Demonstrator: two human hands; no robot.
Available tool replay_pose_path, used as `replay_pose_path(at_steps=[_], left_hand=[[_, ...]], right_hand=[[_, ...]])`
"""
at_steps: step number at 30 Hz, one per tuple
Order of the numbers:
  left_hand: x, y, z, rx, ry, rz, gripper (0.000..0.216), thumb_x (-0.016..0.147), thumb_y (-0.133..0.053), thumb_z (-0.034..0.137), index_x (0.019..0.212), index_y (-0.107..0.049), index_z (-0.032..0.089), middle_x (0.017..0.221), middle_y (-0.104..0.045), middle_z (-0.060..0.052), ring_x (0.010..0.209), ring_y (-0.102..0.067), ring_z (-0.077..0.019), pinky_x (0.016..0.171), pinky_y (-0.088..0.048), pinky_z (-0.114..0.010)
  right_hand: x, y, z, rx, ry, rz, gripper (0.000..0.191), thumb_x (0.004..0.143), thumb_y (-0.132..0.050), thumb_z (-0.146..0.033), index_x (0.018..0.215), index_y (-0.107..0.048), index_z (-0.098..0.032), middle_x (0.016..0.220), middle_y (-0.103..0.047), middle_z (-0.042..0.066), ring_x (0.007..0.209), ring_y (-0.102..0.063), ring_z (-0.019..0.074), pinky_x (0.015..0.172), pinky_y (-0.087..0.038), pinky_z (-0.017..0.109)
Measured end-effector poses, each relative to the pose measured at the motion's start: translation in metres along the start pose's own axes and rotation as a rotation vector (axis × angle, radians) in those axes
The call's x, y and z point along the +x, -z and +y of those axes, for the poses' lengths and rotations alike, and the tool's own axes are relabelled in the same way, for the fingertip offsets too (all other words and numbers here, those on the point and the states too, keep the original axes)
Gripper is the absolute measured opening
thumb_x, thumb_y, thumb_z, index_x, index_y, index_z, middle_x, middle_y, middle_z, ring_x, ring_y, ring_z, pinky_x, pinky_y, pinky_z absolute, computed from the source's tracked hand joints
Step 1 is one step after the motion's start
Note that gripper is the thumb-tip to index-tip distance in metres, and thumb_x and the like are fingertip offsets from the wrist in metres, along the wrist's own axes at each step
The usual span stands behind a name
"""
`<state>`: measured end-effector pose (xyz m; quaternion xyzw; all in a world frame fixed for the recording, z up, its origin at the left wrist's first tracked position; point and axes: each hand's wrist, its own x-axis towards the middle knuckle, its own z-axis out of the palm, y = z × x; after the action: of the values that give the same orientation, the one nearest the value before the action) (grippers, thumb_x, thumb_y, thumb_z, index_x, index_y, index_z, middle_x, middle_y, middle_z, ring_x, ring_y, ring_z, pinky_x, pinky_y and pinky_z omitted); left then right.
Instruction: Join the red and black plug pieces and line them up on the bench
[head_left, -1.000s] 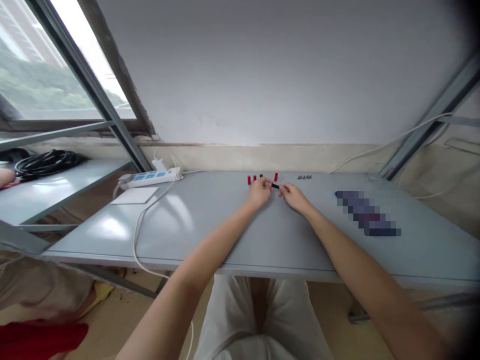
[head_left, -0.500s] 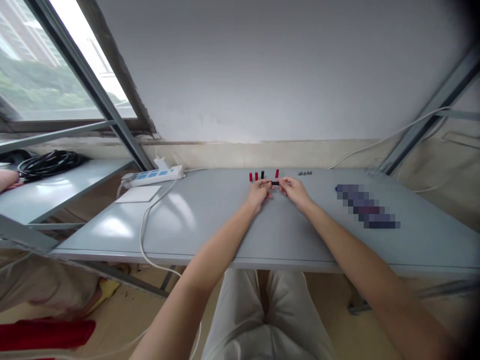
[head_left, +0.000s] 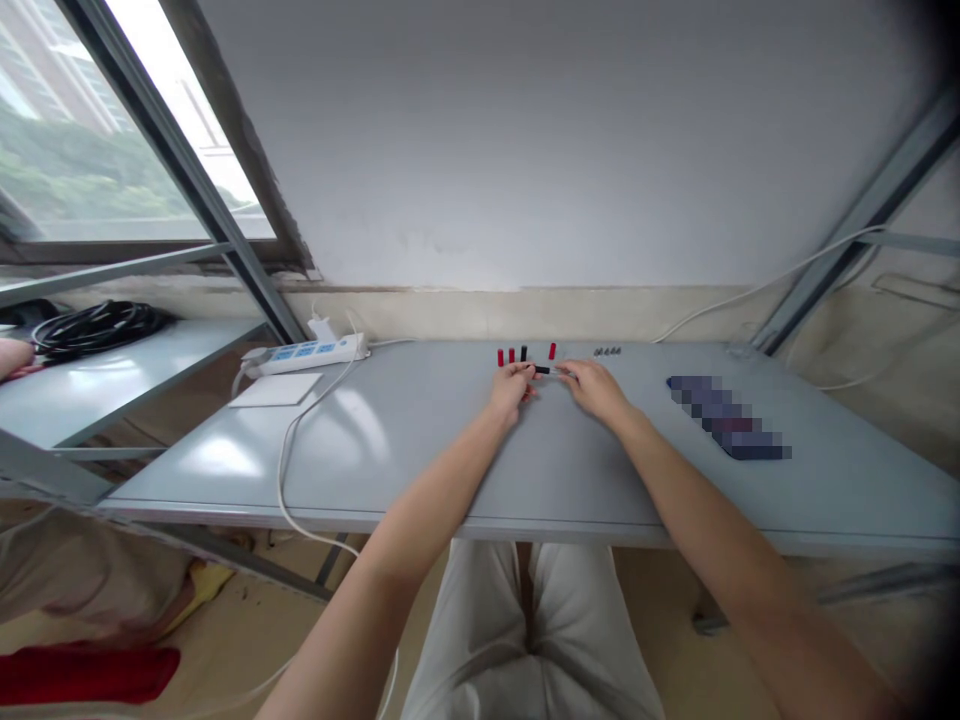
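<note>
My left hand (head_left: 511,388) is closed round one end of a small black tube (head_left: 541,370), held level just above the table. My right hand (head_left: 594,386) pinches a thin silvery pin (head_left: 559,372), lined up with the tube's right end. Whether the pin is touching the tube or partly inside it, I cannot tell. Just beyond my left hand stand two red tubes (head_left: 511,355) and an upright black tube (head_left: 523,353). Another red tube (head_left: 552,351) is behind the gap between my hands. Several small dark metal pieces (head_left: 607,351) lie in a row farther right.
On the grey table (head_left: 420,450), a white power strip (head_left: 315,352) and a flat white box (head_left: 274,390) sit at left. A white cable (head_left: 283,455) runs over the front edge. A blurred dark object (head_left: 724,418) lies at right. Coiled black cable (head_left: 105,328) rests on the side table.
My right hand has drawn slightly right, away from my left. A silvery pin now shows between the black tube and my right fingers.
</note>
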<state>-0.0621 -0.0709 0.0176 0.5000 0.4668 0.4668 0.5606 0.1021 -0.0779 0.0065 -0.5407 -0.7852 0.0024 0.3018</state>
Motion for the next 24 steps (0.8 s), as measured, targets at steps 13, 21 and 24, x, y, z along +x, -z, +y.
replay_pose_path(at_steps=[13, 21, 24], left_hand=[[0.007, -0.003, -0.008, 0.238, -0.207, -0.004, 0.013, 0.081, -0.054, 0.015, 0.092, -0.06, 0.012, 0.071, -0.062, -0.003, 0.051, -0.047, -0.0058, 0.053, -0.038, -0.019], [-0.001, -0.007, -0.007, 0.303, -0.211, -0.159, 0.01, 0.082, -0.05, 0.017, 0.084, -0.058, 0.011, 0.063, -0.056, 0.0, 0.044, -0.042, -0.0051, 0.049, -0.035, -0.02], [-0.005, -0.006, -0.005, 0.316, -0.178, -0.178, 0.01, 0.083, -0.048, 0.018, 0.085, -0.056, 0.012, 0.056, -0.052, 0.003, 0.041, -0.039, -0.0052, 0.047, -0.033, -0.02]], right_hand=[[0.001, -0.01, 0.01, 0.24, -0.094, 0.098, 0.02, 0.079, -0.051, -0.026, 0.092, -0.064, -0.016, 0.076, -0.061, 0.005, 0.07, -0.055, 0.0157, 0.068, -0.043, 0.029], [-0.004, -0.012, -0.002, 0.412, -0.073, -0.063, 0.017, 0.078, -0.051, -0.025, 0.085, -0.062, -0.014, 0.072, -0.062, 0.004, 0.065, -0.055, 0.0131, 0.063, -0.041, 0.025], [-0.004, -0.013, -0.001, 0.454, -0.087, -0.097, 0.016, 0.077, -0.051, -0.025, 0.085, -0.062, -0.015, 0.072, -0.063, 0.004, 0.066, -0.056, 0.0132, 0.064, -0.042, 0.025]])
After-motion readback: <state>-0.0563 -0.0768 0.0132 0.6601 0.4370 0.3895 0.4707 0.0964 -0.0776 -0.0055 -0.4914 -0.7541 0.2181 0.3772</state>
